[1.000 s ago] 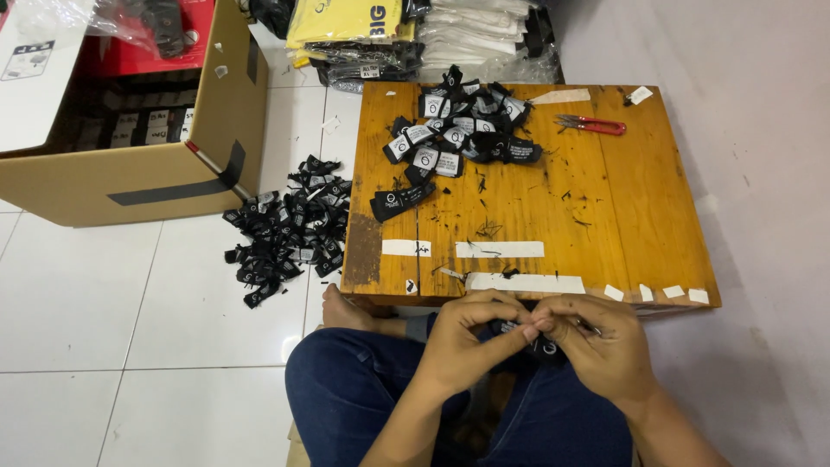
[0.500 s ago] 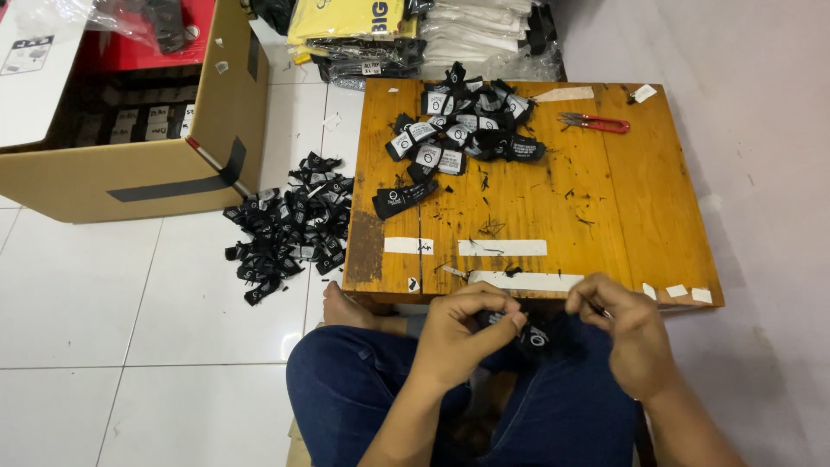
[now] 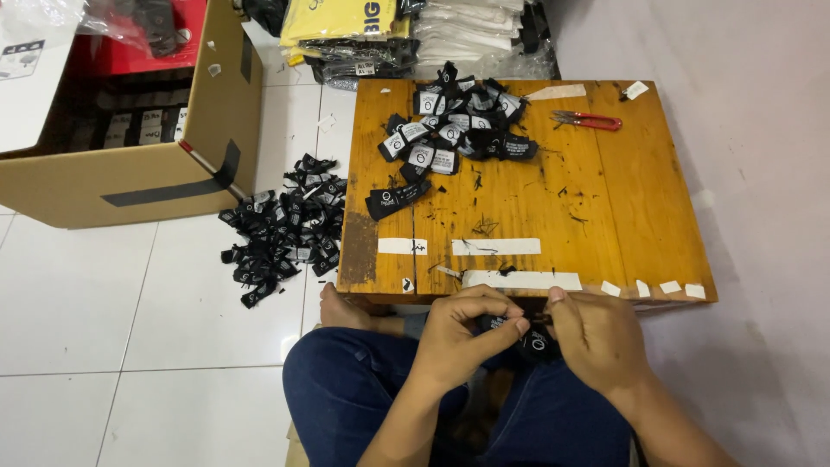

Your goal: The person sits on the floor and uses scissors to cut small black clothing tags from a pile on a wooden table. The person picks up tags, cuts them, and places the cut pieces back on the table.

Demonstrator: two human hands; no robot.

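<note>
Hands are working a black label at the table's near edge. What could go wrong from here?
1. The left hand and right hand pinch the black label off the wooden table, over the lap; it may drop.
2. The label pile could blend with the floor pile.
3. The red snips lie far off.

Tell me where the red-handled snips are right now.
In the head view, the red-handled snips lie on the far right part of the wooden table, right of the pile of black labels and well away from both hands.
</note>
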